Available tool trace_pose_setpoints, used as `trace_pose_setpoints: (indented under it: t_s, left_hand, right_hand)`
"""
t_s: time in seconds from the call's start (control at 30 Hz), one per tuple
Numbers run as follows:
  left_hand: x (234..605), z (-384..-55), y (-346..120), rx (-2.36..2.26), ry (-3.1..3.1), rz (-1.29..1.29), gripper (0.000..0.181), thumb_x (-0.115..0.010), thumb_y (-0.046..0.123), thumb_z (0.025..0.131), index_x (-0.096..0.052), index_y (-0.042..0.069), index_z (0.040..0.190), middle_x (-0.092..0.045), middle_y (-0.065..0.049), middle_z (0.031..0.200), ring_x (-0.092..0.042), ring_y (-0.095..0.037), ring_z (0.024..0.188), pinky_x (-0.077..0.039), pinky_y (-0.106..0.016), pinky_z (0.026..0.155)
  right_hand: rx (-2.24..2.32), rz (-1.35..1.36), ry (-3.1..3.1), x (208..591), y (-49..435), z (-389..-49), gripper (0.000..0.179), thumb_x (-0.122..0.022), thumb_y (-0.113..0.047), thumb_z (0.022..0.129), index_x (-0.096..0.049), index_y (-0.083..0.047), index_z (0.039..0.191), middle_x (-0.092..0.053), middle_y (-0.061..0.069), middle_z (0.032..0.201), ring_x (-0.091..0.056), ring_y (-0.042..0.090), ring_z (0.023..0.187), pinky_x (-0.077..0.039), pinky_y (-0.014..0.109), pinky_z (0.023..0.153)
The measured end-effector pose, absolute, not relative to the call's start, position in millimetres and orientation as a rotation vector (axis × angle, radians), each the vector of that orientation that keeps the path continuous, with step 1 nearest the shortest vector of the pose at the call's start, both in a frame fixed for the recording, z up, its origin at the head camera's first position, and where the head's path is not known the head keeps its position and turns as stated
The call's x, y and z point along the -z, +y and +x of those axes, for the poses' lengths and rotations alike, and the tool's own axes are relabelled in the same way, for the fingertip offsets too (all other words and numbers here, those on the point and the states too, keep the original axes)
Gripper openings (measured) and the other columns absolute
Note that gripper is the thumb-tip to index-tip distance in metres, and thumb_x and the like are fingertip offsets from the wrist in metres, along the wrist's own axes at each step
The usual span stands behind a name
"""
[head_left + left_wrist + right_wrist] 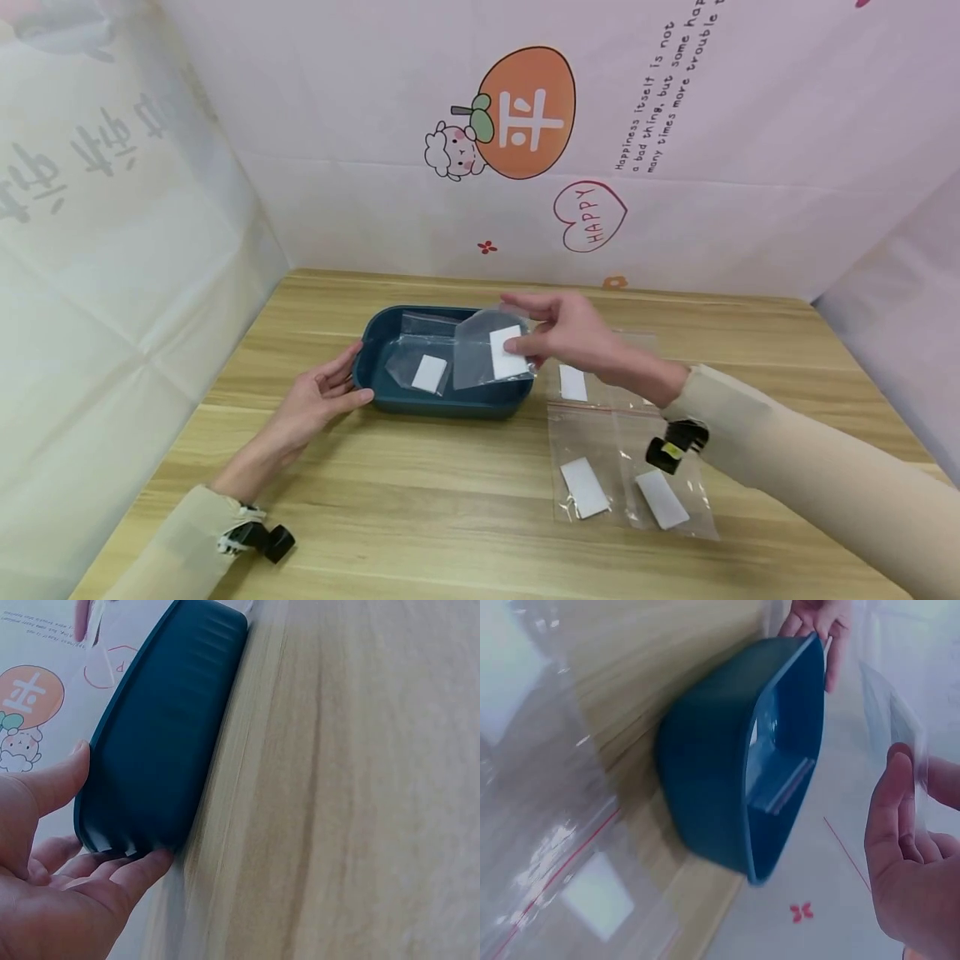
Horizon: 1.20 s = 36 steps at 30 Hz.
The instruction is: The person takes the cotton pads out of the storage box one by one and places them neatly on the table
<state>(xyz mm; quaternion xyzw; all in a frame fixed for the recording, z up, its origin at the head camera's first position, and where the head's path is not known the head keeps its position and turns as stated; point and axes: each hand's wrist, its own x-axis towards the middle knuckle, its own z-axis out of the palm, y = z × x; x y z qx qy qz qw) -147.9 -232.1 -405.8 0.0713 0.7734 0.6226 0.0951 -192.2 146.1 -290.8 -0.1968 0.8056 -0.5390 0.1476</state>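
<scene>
A dark teal plastic bin (450, 408) stands on the wooden table. My left hand (311, 404) holds its left end, the thumb at the front wall and the fingers around the end, as the left wrist view (75, 877) also shows. Inside the bin lies a clear zip-lock bag (405, 354) with a white rectangular piece (429, 374) in it. Above the bin's right part, my right hand (570, 333) pinches another clear zip-lock bag (474, 358) between thumb and fingers. The thumb presses on the white rectangle (508, 363) inside this bag.
Several clear zip-lock bags (588, 433) with white pieces (585, 487) lie on the table (450, 500) right of the bin, partly under my right forearm. A printed white cloth (375, 167) hangs behind the table and along its sides.
</scene>
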Motion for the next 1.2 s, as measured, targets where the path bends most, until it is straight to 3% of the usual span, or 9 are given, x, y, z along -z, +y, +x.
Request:
trace_pose_setpoints:
  t_s: [0.27, 0.47, 0.73, 0.97, 1.07, 1.2]
  left_hand:
    - [405, -149, -235, -1.858, 2.279, 0.202, 0.082, -0.076, 0.018, 0.1, -0.029, 0.012, 0.167, -0.024, -0.015, 0.171, -0.031, -0.038, 0.152, -0.043, -0.025, 0.109]
    - [406, -150, -234, -1.881, 2.264, 0.205, 0.082, -0.076, 0.014, 0.1, -0.028, 0.01, 0.167, -0.024, -0.014, 0.171, -0.031, -0.036, 0.153, -0.044, -0.021, 0.107]
    - [407, -151, -234, -1.899, 2.242, 0.21, 0.083, -0.076, 0.015, 0.1, -0.028, 0.01, 0.167, -0.024, -0.014, 0.171, -0.031, -0.036, 0.153, -0.045, -0.019, 0.105]
    - [406, -150, -234, -1.908, 2.235, 0.201, 0.083, -0.076, 0.014, 0.1, -0.027, 0.01, 0.167, -0.023, -0.014, 0.171, -0.031, -0.036, 0.152, -0.045, -0.018, 0.104]
    - [407, -150, -234, -1.907, 2.232, 0.199, 0.083, -0.076, 0.015, 0.1, -0.028, 0.01, 0.167, -0.024, -0.014, 0.171, -0.032, -0.037, 0.152, -0.046, -0.017, 0.104]
    - [408, -150, -234, -1.904, 2.233, 0.195, 0.083, -0.077, 0.016, 0.1, -0.029, 0.012, 0.167, -0.024, -0.015, 0.171, -0.032, -0.037, 0.152, -0.046, -0.017, 0.104]
  right_hand:
    - [1.526, -0.542, 2.357, 288, 188, -179, 0.071, -0.083, -0.003, 0.091, -0.052, -0.004, 0.155, -0.055, 0.015, 0.153, -0.065, 0.019, 0.061, -0.062, 0.032, 0.064]
    - [1.474, -0.535, 2.419, 294, 226, -168, 0.073, -0.082, -0.008, 0.092, -0.049, -0.006, 0.158, -0.052, 0.017, 0.156, -0.067, 0.021, 0.064, -0.058, 0.03, 0.059]
    - [1.466, -0.472, 2.432, 310, 285, -173, 0.08, -0.08, -0.011, 0.095, -0.037, -0.002, 0.162, -0.04, 0.021, 0.162, -0.069, 0.023, 0.07, -0.063, 0.035, 0.073]
    - [1.467, -0.376, 2.451, 325, 328, -186, 0.08, -0.078, -0.009, 0.096, -0.034, 0.001, 0.163, -0.033, 0.024, 0.163, -0.065, 0.018, 0.066, -0.062, 0.033, 0.07]
    - [1.449, -0.354, 2.461, 333, 345, -191, 0.08, -0.077, -0.008, 0.097, -0.032, 0.001, 0.163, -0.033, 0.022, 0.163, -0.064, 0.018, 0.066, -0.062, 0.032, 0.071]
    - [1.414, -0.351, 2.484, 341, 365, -196, 0.079, -0.076, -0.008, 0.098, -0.032, 0.0, 0.164, -0.038, 0.008, 0.163, -0.063, 0.018, 0.066, -0.061, 0.031, 0.071]
